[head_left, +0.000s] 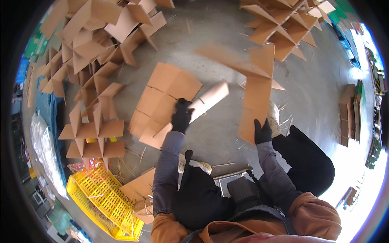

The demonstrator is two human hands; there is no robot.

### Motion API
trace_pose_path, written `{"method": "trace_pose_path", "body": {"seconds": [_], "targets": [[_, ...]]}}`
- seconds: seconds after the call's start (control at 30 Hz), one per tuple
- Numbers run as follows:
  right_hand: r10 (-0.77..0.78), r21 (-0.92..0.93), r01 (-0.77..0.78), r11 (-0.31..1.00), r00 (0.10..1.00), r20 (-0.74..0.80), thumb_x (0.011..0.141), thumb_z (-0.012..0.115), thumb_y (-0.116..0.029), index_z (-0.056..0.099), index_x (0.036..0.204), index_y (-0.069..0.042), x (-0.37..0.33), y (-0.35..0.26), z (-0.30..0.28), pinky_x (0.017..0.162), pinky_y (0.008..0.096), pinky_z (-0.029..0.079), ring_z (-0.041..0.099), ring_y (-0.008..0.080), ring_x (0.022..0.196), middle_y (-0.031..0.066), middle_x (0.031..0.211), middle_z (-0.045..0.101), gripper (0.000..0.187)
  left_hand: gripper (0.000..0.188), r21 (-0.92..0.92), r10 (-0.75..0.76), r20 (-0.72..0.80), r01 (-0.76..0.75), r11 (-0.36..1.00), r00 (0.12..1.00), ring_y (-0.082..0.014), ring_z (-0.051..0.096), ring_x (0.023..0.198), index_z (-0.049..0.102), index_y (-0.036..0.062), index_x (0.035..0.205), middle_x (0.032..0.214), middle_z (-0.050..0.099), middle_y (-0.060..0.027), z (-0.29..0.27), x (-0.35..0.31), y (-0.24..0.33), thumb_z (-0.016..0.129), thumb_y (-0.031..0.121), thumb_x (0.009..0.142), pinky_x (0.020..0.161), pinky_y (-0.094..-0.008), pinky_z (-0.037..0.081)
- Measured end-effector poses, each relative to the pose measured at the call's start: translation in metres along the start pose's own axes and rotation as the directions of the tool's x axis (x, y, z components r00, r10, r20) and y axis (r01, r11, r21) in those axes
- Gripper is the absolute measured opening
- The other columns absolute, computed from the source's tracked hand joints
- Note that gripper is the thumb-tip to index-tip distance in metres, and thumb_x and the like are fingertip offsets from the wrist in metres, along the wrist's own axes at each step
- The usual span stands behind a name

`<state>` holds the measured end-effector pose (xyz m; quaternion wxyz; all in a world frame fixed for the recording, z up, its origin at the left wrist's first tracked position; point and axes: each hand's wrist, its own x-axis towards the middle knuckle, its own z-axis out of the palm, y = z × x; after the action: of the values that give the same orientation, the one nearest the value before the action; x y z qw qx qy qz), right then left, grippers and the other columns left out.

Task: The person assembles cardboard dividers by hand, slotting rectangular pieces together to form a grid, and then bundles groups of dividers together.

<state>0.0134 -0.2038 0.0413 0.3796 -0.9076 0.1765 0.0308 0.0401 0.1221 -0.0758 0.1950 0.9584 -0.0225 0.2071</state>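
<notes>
1. Left hand [181,116], black-gloved, at frame centre: closed on a pale folded card strip [207,101] slanting up to the right.
2. Strip's lower end held in the glove; upper end free, above the grey floor [210,36].
3. Under and left of that hand: a flat stack of slotted card sheets [162,97] on the floor, the glove over its right edge.
4. Right hand [263,131], also gloved, right of centre: gripped around the lower edge of an assembled card divider [257,81].
5. Divider held upright off the floor, one long panel reaching up to a crossing panel; upper part blurred.
6. The two hands well apart, strip and divider not touching.
7. Upper left of frame: a large heap of finished dividers [89,44], spread down the left side.
8. Top right: a second divider pile [283,24].
9. Lower left: a yellow crate [103,200], lattice-walled, lying near loose card pieces [139,186].
10. Far right: a small card stack [348,113] standing on the floor.
11. Bottom of frame: grey sleeves, orange jacket [316,214] and a black bag [198,194] at the chest.
12. Behind the right hand: a pale shoe [274,117] partly hidden by the divider.
13. Thin straw-like scraps scattered across the floor.
</notes>
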Motion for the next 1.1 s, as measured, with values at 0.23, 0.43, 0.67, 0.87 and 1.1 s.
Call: {"method": "trace_pose_path", "body": {"seconds": [0.23,0.43,0.67,0.87,1.1], "targets": [[-0.014,-0.050,0.021,0.999,0.992,0.125,0.085,0.056,-0.033,0.053,0.109,-0.009,-0.003,-0.012,-0.026,0.072,0.0460,0.048,0.060,0.0396,0.088,0.0214,0.092,0.063,0.034,0.017,-0.219,0.224,0.434,-0.139,0.966,0.873,-0.0168,0.062,0.071,0.056,0.0177,0.099,0.083,0.059,0.0001,-0.003,0.025,0.143,0.049,0.014,0.084,0.058,-0.0302,0.049],[0.107,-0.367,0.016,0.930,0.944,0.311,0.087,0.048,-0.038,0.051,0.108,-0.009,-0.019,-0.020,-0.029,0.071,0.0498,0.047,0.060,0.0422,0.082,0.0221,0.085,0.063,0.035,0.030,-0.349,0.352,0.154,-0.283,0.894,0.923,-0.0157,0.062,0.082,0.058,0.0158,0.106,0.093,0.061,-0.0004,0.001,-0.003,0.145,0.052,0.007,0.078,0.065,-0.0287,0.050],[0.233,-0.567,0.067,0.821,0.867,0.440,0.089,0.043,-0.037,0.053,0.106,-0.005,-0.020,0.010,0.061,0.072,0.0504,0.047,0.061,0.0417,0.082,0.0254,0.097,0.061,0.038,0.023,-0.371,0.203,0.337,-0.068,0.926,0.920,-0.0176,0.061,0.092,0.062,0.0113,0.100,0.099,0.063,-0.0034,-0.022,-0.014,0.147,0.053,0.007,0.079,0.075,-0.0294,0.050],[0.151,-0.542,-0.039,0.839,0.975,0.163,0.088,0.046,-0.042,0.054,0.111,-0.008,0.029,0.093,0.001,0.070,0.0501,0.048,0.060,0.0427,0.081,0.0239,0.089,0.062,0.041,0.022,-0.497,-0.641,0.067,0.582,0.643,0.765,-0.0275,0.059,0.089,0.059,0.0071,0.099,0.094,0.062,-0.0099,-0.053,0.032,0.063,0.055,0.027,0.089,0.075,-0.0359,0.048],[-0.396,-0.486,0.297,0.822,0.911,-0.112,0.073,0.071,-0.029,0.054,0.109,-0.004,0.024,-0.064,-0.004,0.083,0.0413,0.044,0.055,0.0340,0.098,0.0166,0.106,0.057,0.048,0.049,0.188,-0.473,0.182,0.442,0.877,0.862,-0.0286,0.055,0.091,0.056,0.0091,0.104,0.093,0.058,-0.0110,-0.087,-0.026,-0.086,0.076,0.033,0.065,0.077,-0.0404,0.043]]}}
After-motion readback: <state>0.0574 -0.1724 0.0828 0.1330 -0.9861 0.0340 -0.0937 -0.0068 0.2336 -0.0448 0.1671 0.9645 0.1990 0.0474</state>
